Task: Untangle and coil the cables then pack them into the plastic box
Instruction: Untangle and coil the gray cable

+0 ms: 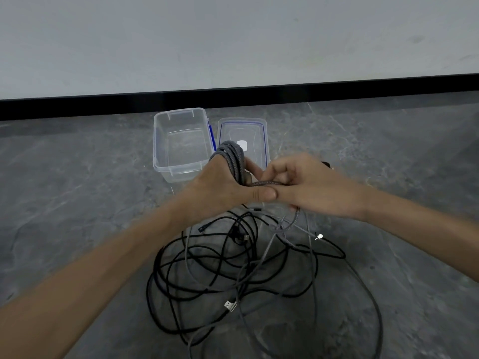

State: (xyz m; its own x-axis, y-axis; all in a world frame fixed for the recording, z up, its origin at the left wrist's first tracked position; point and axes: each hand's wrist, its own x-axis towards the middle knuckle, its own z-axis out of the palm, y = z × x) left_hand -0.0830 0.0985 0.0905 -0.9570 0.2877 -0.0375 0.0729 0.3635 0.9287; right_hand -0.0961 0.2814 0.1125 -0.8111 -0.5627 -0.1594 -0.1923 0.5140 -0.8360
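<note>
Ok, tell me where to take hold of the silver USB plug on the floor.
Probably pinch the silver USB plug across its narrow sides, coming from above: it lies flat on the floor, its metal tip pointing left and uncovered.

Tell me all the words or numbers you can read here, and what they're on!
No text can be read anywhere.
Sticker on the lid: a white patch, too blurred to read.
Box and cables: no marks visible.
</note>
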